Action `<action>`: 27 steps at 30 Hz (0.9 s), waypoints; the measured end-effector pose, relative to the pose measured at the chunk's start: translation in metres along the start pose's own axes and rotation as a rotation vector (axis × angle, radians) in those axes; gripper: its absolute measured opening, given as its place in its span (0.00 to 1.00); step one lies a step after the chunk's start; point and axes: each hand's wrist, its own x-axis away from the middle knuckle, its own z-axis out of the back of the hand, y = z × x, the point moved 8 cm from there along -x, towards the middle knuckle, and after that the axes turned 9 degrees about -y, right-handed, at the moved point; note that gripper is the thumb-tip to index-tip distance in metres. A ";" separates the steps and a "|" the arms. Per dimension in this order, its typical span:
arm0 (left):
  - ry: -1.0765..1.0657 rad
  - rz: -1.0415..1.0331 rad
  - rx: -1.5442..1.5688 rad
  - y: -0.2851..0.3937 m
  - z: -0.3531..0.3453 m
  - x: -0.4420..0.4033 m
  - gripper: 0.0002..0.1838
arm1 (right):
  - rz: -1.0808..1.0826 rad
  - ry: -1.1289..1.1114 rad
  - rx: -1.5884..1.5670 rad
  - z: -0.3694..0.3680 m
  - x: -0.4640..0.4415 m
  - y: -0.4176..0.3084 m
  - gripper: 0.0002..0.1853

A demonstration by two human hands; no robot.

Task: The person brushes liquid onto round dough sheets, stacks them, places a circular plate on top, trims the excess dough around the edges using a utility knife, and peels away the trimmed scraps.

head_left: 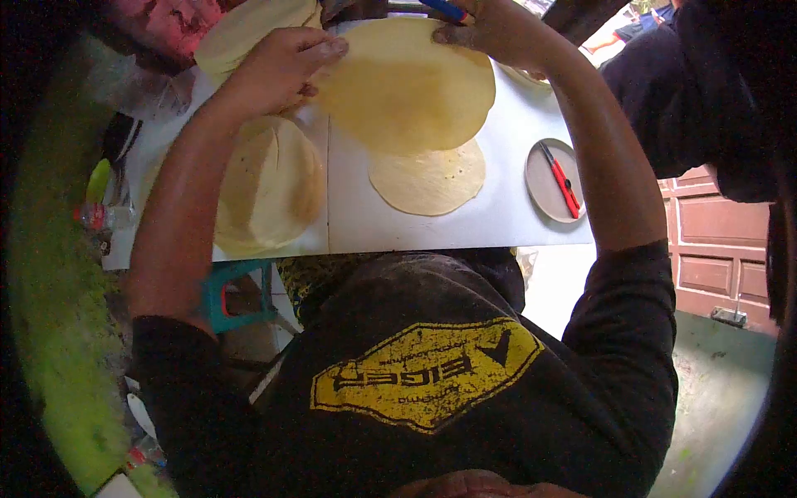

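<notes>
A large round, thin flatbread-like dough sheet point(407, 83) hangs raised above the table, tilted. My left hand point(286, 66) pinches its upper left edge, fingers closed. My right hand point(498, 33) grips its upper right edge with the thumb on the near face. A blue stick-like tool point(446, 9) shows at the right fingers; its kind is hard to tell. Below the raised sheet, a smaller round dough sheet point(427, 187) lies on the white table, partly covered by it. Near my left forearm is a stack of round sheets point(274, 183).
On the white table point(506, 224), a round plate point(540, 187) at right holds a red cutter knife point(560, 181). Another stack of round sheets point(249, 37) stands at the back left. A plastic bottle point(104, 217) lies at far left; a person in dark clothing point(664, 91) is at right.
</notes>
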 end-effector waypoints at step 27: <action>0.039 -0.450 -0.366 -0.077 -0.226 0.042 0.14 | 0.225 0.090 0.138 -0.210 0.125 0.075 0.04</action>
